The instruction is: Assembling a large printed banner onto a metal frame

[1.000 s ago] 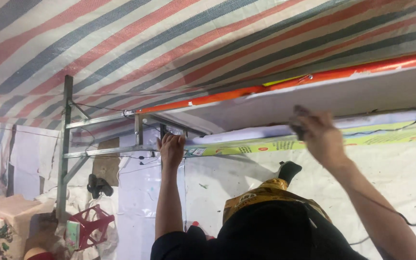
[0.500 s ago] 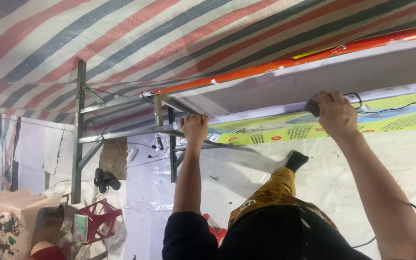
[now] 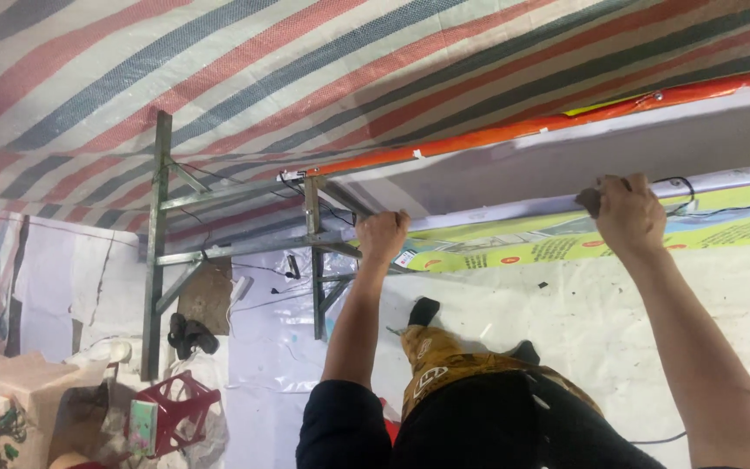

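— What's overhead?

— A red, blue and white striped woven tarpaulin, then a flat grey panel with an orange edge on a grey metal angle-iron frame.

— And the hands?

— Left hand, grip closed on the frame's rail beside the panel's corner. Right hand is fisted round a small dark object against the panel — I can't tell what.

— Any advice?

— Probably keep the left firm, the panel level.

— Containers?

— A red plastic crate, lower left — contents unclear.
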